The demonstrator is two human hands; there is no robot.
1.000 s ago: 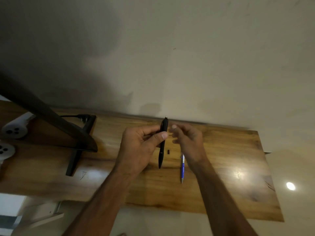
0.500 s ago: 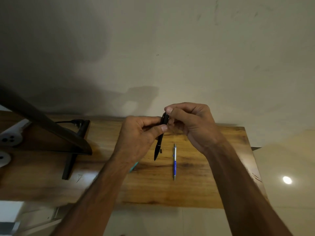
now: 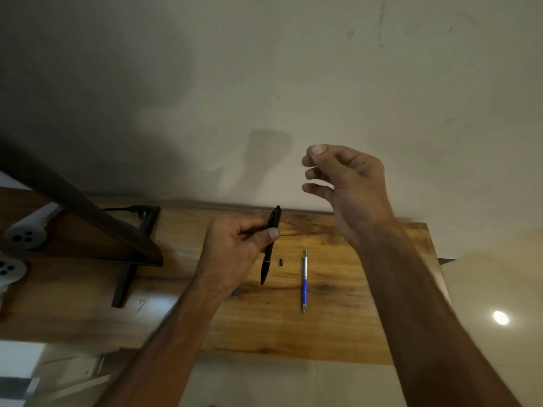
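My left hand [image 3: 235,251] grips a black pen [image 3: 268,259] by its upper half, thumb across the barrel. The pen is held nearly upright over the wooden table [image 3: 352,333], tip pointing down toward me. My right hand [image 3: 346,183] is raised above and to the right of the pen, in front of the wall. Its fingers are loosely curled and apart, and I see nothing between them. A tiny black piece [image 3: 280,262] lies on the table just right of the pen. Further right lies a blue and silver pen [image 3: 304,280].
A dark monitor edge [image 3: 88,212] and its black stand [image 3: 126,277] occupy the table's left side, with a cable plug [image 3: 138,210] behind. White round objects [image 3: 23,236] sit at the far left. The table's right edge [image 3: 437,268] is close to my right forearm.
My right hand has let go of the top of the black pen and risen up and to the right. My left hand still holds the pen in about the same place.
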